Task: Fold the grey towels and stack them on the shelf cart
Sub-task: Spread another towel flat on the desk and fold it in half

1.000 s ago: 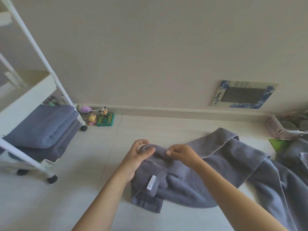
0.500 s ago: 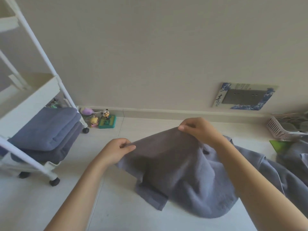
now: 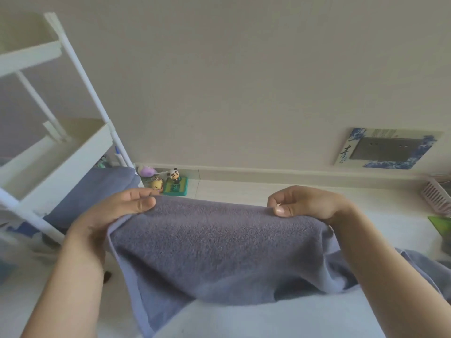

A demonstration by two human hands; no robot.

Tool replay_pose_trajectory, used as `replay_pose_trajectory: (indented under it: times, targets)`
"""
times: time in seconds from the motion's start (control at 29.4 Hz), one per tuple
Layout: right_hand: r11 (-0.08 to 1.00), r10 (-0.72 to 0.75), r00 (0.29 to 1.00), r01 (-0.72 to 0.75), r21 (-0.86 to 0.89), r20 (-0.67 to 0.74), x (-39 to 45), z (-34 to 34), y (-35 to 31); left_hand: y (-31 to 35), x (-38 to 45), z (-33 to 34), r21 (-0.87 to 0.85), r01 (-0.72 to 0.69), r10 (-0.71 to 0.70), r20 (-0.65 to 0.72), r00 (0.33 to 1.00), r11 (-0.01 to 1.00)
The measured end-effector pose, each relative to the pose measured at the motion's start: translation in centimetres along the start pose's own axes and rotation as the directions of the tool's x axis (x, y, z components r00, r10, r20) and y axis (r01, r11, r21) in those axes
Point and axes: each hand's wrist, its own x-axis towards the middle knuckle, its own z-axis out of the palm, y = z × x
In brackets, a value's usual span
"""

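Observation:
A grey towel (image 3: pixel 219 247) hangs lifted in front of me, its top edge stretched between my hands. My left hand (image 3: pixel 109 215) pinches the left corner with thumb on top. My right hand (image 3: pixel 307 203) pinches the right corner between thumb and curled fingers. The towel's lower part drapes toward me and to the right. The white shelf cart (image 3: pixel 56 154) stands at the left, with folded grey towels (image 3: pixel 97 189) stacked on its bottom shelf.
Small toy figures, a panda (image 3: pixel 174 174) among them, stand by the skirting board near the cart. A blue-framed plate (image 3: pixel 388 148) is on the wall at right. A pink basket (image 3: pixel 436 196) and a green object (image 3: pixel 441 225) lie at the right edge.
Both hands have raised the towel off the floor and spread apart, pulling its top edge taut. The view has moved closer to the cart and wall.

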Motion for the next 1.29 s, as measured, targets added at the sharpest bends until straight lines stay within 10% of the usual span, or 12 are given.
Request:
replay_pose_trajectory:
  times: [0.2, 0.37, 0.65, 0.78, 0.88, 1.05, 1.29]
  targets:
    - [0.95, 0.097, 0.912, -0.204, -0.235, -0.398, 8.5, -2.3, 2.2, -3.3, 6.6, -5.4, 0.007, 0.14, -0.139, -0.061, 0.988, 0.99]
    - [0.757, 0.143, 0.796, -0.471, -0.453, -0.589, 16.7, -5.4, 7.7, -10.1, 16.2, -8.9, 0.51, 0.232, -0.16, -0.181, 0.97, 0.828]
    - [0.687, -0.028, 0.531, -0.605, -0.402, -0.847, 21.7, -6.1, 12.5, -15.5, 21.0, -6.1, 0.793, 0.273, 0.334, -0.504, 0.796, 0.545]
    - [0.43, -0.354, 0.704, -0.463, -0.775, -0.616, 21.4, -0.2, 17.2, -20.1, 18.4, -1.1, 0.858, 0.171, 0.43, -0.403, 0.808, 0.484]
    - [0.384, -0.151, 0.841, -0.434, -0.815, -0.519, 20.2, 3.4, 20.5, -24.3, 15.9, 0.5, 0.899, 0.192, 0.322, -0.33, 0.887, 0.393]
    - [0.29, 0.109, 0.855, -0.515, -0.807, -0.507, 19.5, 3.2, 22.2, -25.8, 14.8, 0.0, 0.964, 0.12, 0.248, -0.18, 0.952, 0.239]
    - [0.288, -0.124, 0.839, -0.481, -0.828, -0.53, 19.1, 6.4, 20.7, -24.5, 11.7, 0.3, 0.825, 0.146, 0.352, -0.384, 0.854, 0.547]
